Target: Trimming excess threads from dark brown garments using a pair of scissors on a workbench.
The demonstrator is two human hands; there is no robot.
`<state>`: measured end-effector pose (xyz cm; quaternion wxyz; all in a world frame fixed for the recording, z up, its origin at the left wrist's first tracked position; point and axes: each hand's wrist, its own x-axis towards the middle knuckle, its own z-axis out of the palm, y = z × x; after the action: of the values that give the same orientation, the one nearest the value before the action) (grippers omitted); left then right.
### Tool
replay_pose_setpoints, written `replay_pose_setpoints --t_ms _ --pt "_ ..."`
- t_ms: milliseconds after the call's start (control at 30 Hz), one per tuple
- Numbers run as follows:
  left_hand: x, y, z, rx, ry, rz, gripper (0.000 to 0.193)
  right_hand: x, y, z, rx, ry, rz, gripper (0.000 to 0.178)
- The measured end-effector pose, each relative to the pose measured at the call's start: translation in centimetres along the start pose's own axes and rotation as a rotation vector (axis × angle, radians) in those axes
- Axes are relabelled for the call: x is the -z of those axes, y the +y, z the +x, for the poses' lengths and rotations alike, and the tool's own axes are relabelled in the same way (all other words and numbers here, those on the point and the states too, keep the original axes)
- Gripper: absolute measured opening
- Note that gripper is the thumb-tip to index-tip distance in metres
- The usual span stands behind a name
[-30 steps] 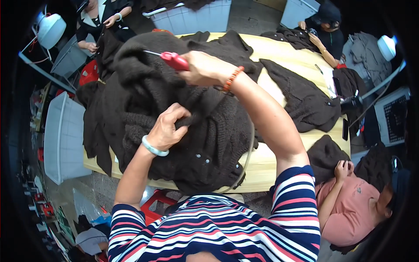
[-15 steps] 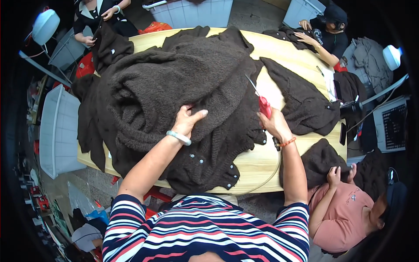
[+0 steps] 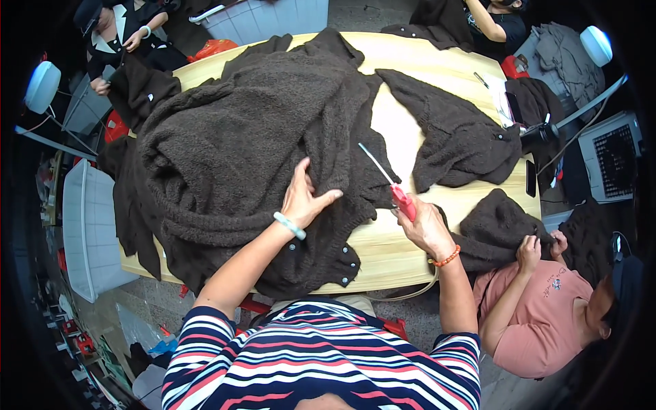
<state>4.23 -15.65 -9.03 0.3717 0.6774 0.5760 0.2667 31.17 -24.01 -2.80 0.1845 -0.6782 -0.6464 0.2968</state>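
A large heap of dark brown knit garment [image 3: 232, 123] covers the left and middle of the table, with shiny round buttons [image 3: 344, 268] along its near edge. On its right flank rests my left hand [image 3: 304, 198], open, thumb spread from the fingers, a pale bangle at the wrist. My right hand [image 3: 427, 229] is closed round the red handle of an air blow gun [image 3: 402, 200]. Its long thin metal nozzle points up and left, over the right edge of the heap. A hose [image 3: 410, 294] shows below that hand, at the table's near edge.
Another brown knit piece [image 3: 454, 130] lies on the pale wooden table [image 3: 393, 256] at right. Co-workers handle brown knits at the far left, far right and near right [image 3: 529, 301]. Lamps [image 3: 41, 85] stand at both sides; a white bin [image 3: 89, 232] is at left.
The whole view has shifted slightly. My right hand has lowered and turned, tilting the blow gun further left. My left hand has opened, its fingers now lying on top of the knit.
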Motion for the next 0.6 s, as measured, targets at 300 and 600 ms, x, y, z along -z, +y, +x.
replay_pose_setpoints --t_ms 300,600 --pt "-4.1 1.1 3.7 -0.506 0.032 0.842 0.059 0.4 0.1 -0.4 0.054 0.013 0.019 0.018" --pt "-0.4 -2.5 3.5 0.226 0.148 -1.038 0.034 1.5 -2.1 -1.8 0.132 -0.205 -0.026 0.018"
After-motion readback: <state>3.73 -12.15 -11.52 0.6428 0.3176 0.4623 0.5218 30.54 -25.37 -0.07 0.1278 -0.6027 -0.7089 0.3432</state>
